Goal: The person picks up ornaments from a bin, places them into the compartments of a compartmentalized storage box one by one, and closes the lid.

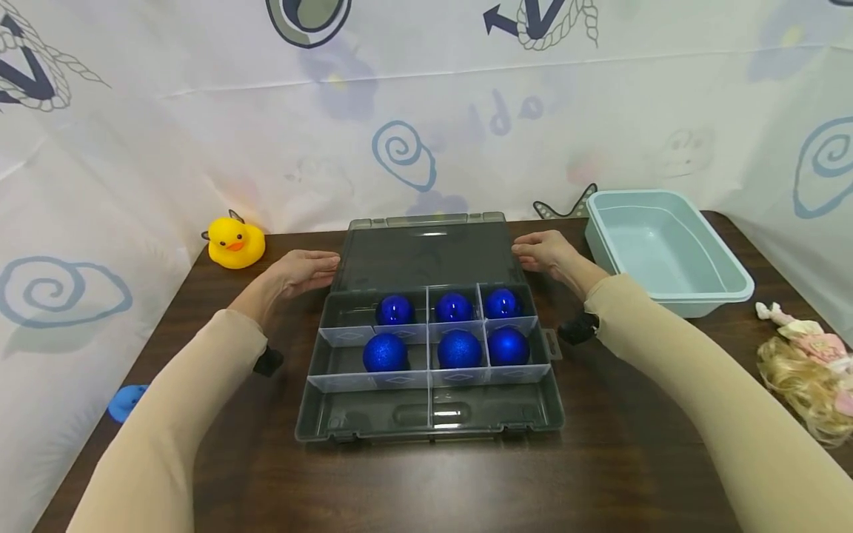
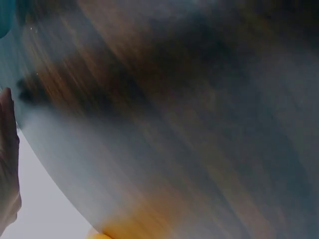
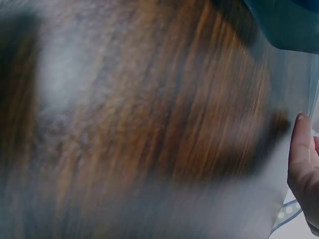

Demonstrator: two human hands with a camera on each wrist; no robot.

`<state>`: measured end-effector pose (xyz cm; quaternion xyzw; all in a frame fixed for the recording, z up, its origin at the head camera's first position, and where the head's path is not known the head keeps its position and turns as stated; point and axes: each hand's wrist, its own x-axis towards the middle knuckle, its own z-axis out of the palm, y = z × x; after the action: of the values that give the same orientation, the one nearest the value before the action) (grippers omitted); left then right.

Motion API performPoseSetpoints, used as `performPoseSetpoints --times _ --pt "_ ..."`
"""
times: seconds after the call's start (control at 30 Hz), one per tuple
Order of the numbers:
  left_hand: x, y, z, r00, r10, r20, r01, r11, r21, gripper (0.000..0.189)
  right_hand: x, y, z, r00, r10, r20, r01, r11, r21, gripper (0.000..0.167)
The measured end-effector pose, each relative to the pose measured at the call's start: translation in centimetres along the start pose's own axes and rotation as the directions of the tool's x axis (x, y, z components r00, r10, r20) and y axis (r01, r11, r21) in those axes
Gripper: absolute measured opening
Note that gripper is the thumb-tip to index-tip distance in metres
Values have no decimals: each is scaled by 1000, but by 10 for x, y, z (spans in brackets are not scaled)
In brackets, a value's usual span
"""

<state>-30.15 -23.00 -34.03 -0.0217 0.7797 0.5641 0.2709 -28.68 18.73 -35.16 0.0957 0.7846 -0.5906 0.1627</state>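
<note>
Box [image 1: 373,411] of dark transparent plastic lies in the middle of the bench [image 1: 426,485] in the head view, and we see its lid [image 1: 416,259] turned back to the far side. Inside we count six blue balls [image 1: 386,353]: three shiny ones stand in the back row of compartments, and three with a duller or glittering surface in the middle row. In each of these two rows, one ball sits at the right end of the wide left compartment.

The left hand [image 1: 303,272] is at the left edge of the lid, with its fingers extended and released. The right hand [image 1: 549,255] is at the right edge, also released, its fingers a little bent. We cannot tell whether the fingertips touch the lid. Around, we notice a yellow duck [image 1: 237,244] at the back left, a pale green basin [image 1: 666,252] at the back right, a doll [image 1: 806,370] near the right edge, and a blue object [image 1: 125,402] partly behind the left sleeve [image 1: 169,422].

In the left wrist view, the hand appears only at the left border, its fingers straight; the rest is blurred.

In the right wrist view, the hand is at the right border, one finger pointing upward.
</note>
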Motion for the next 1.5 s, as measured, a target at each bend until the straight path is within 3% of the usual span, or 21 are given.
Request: performPoseSetpoints --times 0.27,0.43,0.73,0.97,1.17,1.37,1.5 --pt "6 4 6 997 -24 -76 23 1000 -12 51 3 1 0 999 -4 -48 4 1000 -2 46" --pt "1 9 6 993 -14 -120 2 995 -97 51 3 -3 -3 996 -24 -80 29 998 56 43" --pt "-9 10 2 988 107 -115 -128 973 -191 53 -7 -13 -7 990 -119 -80 134 969 208 44" --pt "-17 9 -1 980 162 -111 -185 952 -245 58 -16 -14 -10 979 -192 -76 204 956 212 46" --pt "-21 11 0 962 231 -142 -264 921 -287 60 -18 -16 -11 952 -284 -112 301 936 184 43" --pt "-25 11 1 935 304 -184 -351 869 -348 39 -18 -20 -8 925 -355 -138 381 875 300 30" --pt "-25 11 2 915 343 -214 -398 859 -323 33 -20 -23 -7 911 -380 -163 413 838 356 25"
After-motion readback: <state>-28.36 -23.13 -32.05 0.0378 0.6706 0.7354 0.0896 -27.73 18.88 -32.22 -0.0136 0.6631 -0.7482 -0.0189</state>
